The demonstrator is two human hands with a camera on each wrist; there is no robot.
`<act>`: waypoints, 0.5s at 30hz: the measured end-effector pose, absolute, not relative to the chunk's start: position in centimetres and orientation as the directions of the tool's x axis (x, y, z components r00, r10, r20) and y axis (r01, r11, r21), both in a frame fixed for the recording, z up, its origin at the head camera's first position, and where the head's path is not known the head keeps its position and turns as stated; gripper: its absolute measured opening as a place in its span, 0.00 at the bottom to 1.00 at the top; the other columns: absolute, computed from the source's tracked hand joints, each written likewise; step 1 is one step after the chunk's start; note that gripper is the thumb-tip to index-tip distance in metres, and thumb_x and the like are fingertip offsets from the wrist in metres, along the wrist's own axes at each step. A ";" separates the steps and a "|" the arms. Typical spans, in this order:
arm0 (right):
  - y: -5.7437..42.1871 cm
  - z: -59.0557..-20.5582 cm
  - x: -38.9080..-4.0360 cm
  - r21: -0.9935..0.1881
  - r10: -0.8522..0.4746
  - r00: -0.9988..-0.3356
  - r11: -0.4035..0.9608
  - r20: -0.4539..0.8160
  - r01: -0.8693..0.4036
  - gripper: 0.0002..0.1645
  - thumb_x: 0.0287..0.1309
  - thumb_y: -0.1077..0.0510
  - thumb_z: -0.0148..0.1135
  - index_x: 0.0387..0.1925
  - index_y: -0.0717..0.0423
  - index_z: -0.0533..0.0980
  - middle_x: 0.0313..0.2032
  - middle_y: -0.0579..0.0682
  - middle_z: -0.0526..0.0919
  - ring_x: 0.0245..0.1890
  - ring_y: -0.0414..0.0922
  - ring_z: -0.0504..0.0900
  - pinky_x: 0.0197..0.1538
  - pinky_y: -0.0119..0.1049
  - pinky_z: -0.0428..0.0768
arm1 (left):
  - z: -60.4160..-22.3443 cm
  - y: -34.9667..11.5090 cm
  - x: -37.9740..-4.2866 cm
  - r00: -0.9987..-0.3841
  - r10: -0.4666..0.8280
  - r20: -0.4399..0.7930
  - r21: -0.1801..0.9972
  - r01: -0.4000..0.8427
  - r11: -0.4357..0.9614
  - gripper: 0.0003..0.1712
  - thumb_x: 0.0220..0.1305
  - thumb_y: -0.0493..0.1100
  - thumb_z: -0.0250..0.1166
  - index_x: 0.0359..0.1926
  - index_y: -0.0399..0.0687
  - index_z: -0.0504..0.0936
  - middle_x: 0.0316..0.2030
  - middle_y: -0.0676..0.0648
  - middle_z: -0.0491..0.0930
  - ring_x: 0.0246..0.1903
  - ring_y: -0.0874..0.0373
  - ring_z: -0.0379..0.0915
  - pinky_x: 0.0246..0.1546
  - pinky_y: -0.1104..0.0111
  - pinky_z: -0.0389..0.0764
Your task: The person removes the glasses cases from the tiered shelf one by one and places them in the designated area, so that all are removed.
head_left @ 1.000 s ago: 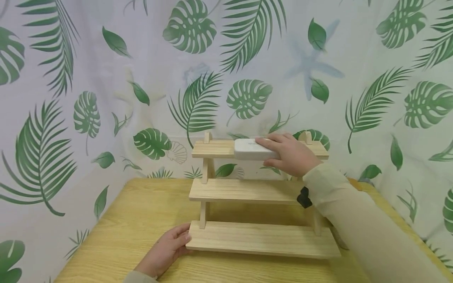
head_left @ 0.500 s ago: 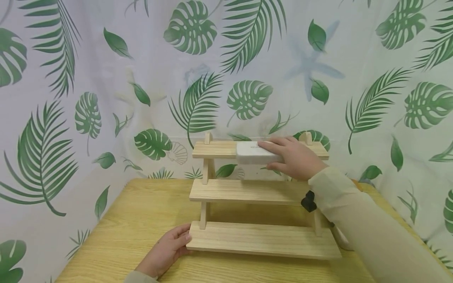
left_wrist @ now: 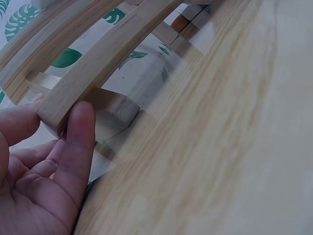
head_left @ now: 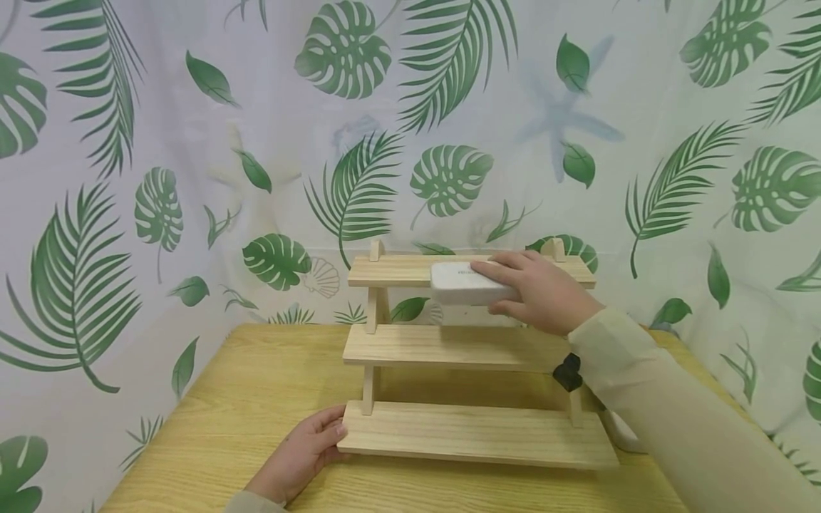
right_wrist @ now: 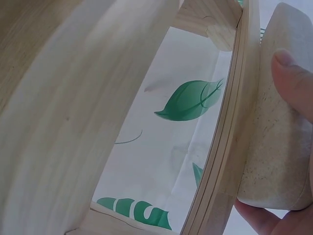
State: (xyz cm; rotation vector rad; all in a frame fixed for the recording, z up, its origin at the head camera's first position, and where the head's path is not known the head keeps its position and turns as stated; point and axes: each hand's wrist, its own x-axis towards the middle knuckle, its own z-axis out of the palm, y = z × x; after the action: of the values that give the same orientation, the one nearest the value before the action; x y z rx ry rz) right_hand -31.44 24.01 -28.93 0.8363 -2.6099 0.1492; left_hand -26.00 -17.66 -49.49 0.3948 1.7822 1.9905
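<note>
A pale wooden three-tier display stand [head_left: 468, 436] is on the table in the head view. My left hand [head_left: 303, 450] grips the left end of its bottom shelf, and in the left wrist view the shelf end [left_wrist: 61, 105] is between thumb and fingers. My right hand [head_left: 545, 291] holds a white, rounded, oblong case [head_left: 465, 283] with small print on its top, fingers over it and thumb at its near side. The case is in front of the top shelf [head_left: 391, 271]. In the right wrist view the speckled case [right_wrist: 274, 152] lies close along a shelf edge [right_wrist: 230, 137].
A whitish object [head_left: 623, 433] is partly hidden behind the stand's right end and the sleeve [head_left: 680, 406]. The yellowish wooden table [head_left: 244, 385] runs back to a leaf-patterned curtain [head_left: 256, 107]. A small black piece [head_left: 568, 372] hangs at the right wrist.
My right hand and the case have moved slightly downward and to the right, a little off the top shelf's front edge. The left hand and the stand stay in place.
</note>
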 end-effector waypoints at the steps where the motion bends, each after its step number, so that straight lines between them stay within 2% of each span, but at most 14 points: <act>1: 24.1 -29.0 -31.3 0.026 -0.542 -0.739 0.813 0.400 -0.582 0.47 0.58 0.41 0.74 0.76 0.38 0.65 0.68 0.53 0.72 0.62 0.59 0.71 0.60 0.60 0.72 | -49.5 -17.6 -26.0 -0.863 0.499 -0.076 0.989 -0.131 -0.075 0.38 0.80 0.46 0.54 0.77 0.28 0.50 0.72 0.29 0.60 0.62 0.47 0.72 0.55 0.60 0.79; 8: 24.6 -29.3 -30.1 0.067 -0.599 -0.684 0.770 0.417 -0.634 0.47 0.56 0.44 0.76 0.75 0.40 0.67 0.66 0.55 0.74 0.63 0.61 0.70 0.60 0.61 0.72 | -49.6 -17.6 -26.0 -0.862 0.503 -0.070 0.990 -0.123 -0.072 0.38 0.79 0.46 0.55 0.77 0.28 0.50 0.71 0.29 0.60 0.62 0.47 0.71 0.55 0.59 0.79; 15: 25.3 -29.7 -28.9 0.054 -0.604 -0.667 0.757 0.436 -0.651 0.47 0.55 0.45 0.77 0.74 0.41 0.67 0.64 0.55 0.74 0.63 0.59 0.69 0.59 0.59 0.73 | -49.7 -17.7 -26.0 -0.858 0.509 -0.069 0.990 -0.123 -0.073 0.39 0.80 0.46 0.55 0.77 0.28 0.49 0.72 0.29 0.59 0.63 0.45 0.70 0.56 0.58 0.79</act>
State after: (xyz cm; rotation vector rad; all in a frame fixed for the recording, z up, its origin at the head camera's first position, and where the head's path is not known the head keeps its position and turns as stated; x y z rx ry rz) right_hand -28.90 25.34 -29.69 0.9524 -2.5219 0.1464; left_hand -25.99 -17.71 -49.71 0.4142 1.7810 1.9820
